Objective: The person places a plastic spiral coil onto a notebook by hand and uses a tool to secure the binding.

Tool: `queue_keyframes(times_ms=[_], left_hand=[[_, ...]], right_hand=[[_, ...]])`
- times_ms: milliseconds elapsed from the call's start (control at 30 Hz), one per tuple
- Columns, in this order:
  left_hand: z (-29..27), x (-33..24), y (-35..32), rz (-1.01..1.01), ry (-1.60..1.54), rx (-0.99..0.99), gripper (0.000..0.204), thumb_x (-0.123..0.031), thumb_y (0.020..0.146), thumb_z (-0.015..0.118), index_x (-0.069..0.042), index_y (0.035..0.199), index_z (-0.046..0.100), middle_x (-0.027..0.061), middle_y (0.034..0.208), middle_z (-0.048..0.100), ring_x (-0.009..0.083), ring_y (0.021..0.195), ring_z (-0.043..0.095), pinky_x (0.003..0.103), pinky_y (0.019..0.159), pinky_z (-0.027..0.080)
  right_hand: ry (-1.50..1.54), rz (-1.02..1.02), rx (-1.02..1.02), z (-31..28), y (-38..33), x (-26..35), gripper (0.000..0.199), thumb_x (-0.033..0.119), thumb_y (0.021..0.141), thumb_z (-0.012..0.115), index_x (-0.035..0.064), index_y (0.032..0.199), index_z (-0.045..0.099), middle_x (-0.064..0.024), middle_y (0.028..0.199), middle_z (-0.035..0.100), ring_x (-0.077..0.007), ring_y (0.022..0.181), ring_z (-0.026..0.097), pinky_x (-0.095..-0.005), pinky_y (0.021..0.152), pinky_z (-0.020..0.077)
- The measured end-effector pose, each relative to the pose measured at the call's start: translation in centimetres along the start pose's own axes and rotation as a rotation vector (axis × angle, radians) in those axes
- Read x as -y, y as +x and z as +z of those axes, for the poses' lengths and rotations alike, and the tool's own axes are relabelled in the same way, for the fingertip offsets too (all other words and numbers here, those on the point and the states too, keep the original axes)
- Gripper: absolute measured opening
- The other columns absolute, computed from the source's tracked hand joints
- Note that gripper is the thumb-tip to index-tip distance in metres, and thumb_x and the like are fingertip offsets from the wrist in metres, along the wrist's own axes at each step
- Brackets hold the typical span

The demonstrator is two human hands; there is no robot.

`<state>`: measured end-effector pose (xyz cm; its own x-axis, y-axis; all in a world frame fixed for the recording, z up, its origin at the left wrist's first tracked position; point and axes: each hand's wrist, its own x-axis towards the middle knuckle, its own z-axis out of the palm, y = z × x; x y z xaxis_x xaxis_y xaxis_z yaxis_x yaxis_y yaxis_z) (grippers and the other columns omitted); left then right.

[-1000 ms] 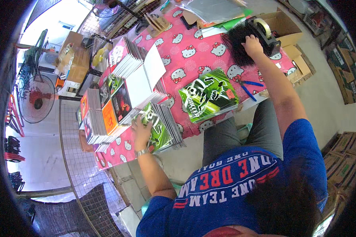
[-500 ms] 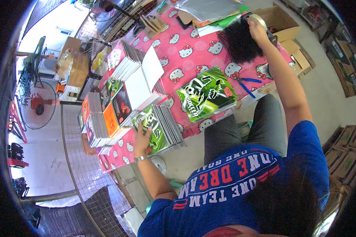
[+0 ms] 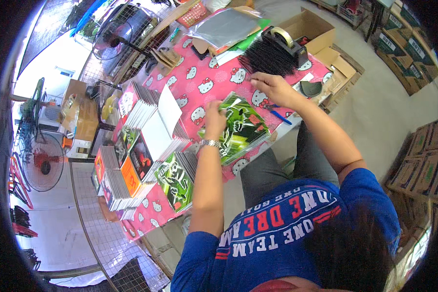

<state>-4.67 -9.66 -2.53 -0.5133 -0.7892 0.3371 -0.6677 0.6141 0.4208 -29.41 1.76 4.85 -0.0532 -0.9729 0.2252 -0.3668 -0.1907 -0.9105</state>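
Note:
A stack of green-and-black notebooks [image 3: 243, 131] with a sports figure on the cover lies on the pink table before me. My left hand [image 3: 215, 120] is at its left edge, fingers curled on the cover's edge. Over the stack's far right corner, my right hand [image 3: 273, 89] has thumb and fingers pinched together; anything between them is too small to make out. Just beyond it lies a bundle of thin black spiral coils [image 3: 267, 56], beside a tape dispenser [image 3: 283, 39]. Blue-handled pliers [image 3: 281, 117] lie right of the stack, below my right wrist.
Stacks of spiral-bound notebooks [image 3: 175, 180] stand on the left of the table, one with a raised white sheet [image 3: 166, 108]. Clear plastic sheets [image 3: 226, 27] lie at the far side. An open cardboard box [image 3: 306, 29] sits beyond the right corner. A fan [image 3: 44, 163] stands far left.
My left hand has moved right from the bound notebooks to the loose green stack. My right hand has drawn back from the tape dispenser and coils toward that stack. The view has shifted.

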Motion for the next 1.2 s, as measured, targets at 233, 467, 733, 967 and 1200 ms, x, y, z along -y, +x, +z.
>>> queue_keyframes(times_ms=[233, 467, 733, 967, 1200], left_hand=[[-9.6, -9.1, -2.8, 0.142, 0.0, -0.021, 0.027, -0.003, 0.079, 0.065, -0.005, 0.105, 0.058, 0.0169, 0.096, 0.063, 0.0351, 0.093, 0.059, 0.041, 0.084, 0.045], [-9.0, -10.6, -4.2, 0.309, 0.088, -0.028, 0.032, -0.004, 0.076, 0.058, -0.007, 0.108, 0.061, 0.0106, 0.096, 0.063, 0.028, 0.094, 0.057, 0.043, 0.096, 0.036], [-8.3, -11.1, -4.2, 0.293, 0.065, -0.098, 0.022, -0.028, 0.081, 0.07, -0.008, 0.09, 0.065, 0.007, 0.088, 0.064, 0.0247, 0.088, 0.057, 0.04, 0.09, 0.036], [-8.5, -11.0, -4.4, 0.307, 0.061, -0.089, 0.021, -0.028, 0.081, 0.07, -0.008, 0.087, 0.065, 0.0054, 0.084, 0.063, 0.0243, 0.086, 0.057, 0.04, 0.089, 0.036], [-8.4, -10.7, -4.1, 0.339, 0.052, -0.085, 0.02, -0.027, 0.081, 0.071, -0.009, 0.087, 0.065, 0.0053, 0.085, 0.064, 0.0238, 0.086, 0.057, 0.04, 0.089, 0.035]], right_hand=[[-0.129, -0.293, -0.042, -0.2, -4.1, 1.0, 0.03, 0.013, 0.088, 0.061, 0.0094, 0.117, 0.066, -0.01, 0.086, 0.06, -0.0271, 0.085, 0.057, -0.0371, 0.079, 0.0458], [-0.173, -0.487, -0.073, 1.4, -3.7, 1.8, 0.025, 0.01, 0.079, 0.069, 0.0133, 0.104, 0.071, -0.0062, 0.089, 0.06, -0.0255, 0.084, 0.056, -0.0381, 0.076, 0.0449], [-0.385, -0.54, -0.13, 1.1, -4.7, 2.5, 0.027, 0.003, 0.075, 0.067, 0.0113, 0.1, 0.07, -0.0084, 0.095, 0.058, -0.0284, 0.087, 0.06, -0.0405, 0.076, 0.0474], [-0.117, -0.402, 0.155, -0.2, -3.7, 3.4, 0.022, 0.002, 0.084, 0.062, 0.005, 0.104, 0.069, -0.0106, 0.091, 0.056, -0.0282, 0.089, 0.057, -0.0391, 0.076, 0.0464], [-0.023, -0.42, 0.273, -0.1, -3.4, 2.8, 0.024, 0.005, 0.086, 0.061, 0.0074, 0.109, 0.067, -0.0118, 0.093, 0.057, -0.0296, 0.087, 0.06, -0.0372, 0.073, 0.0497]])
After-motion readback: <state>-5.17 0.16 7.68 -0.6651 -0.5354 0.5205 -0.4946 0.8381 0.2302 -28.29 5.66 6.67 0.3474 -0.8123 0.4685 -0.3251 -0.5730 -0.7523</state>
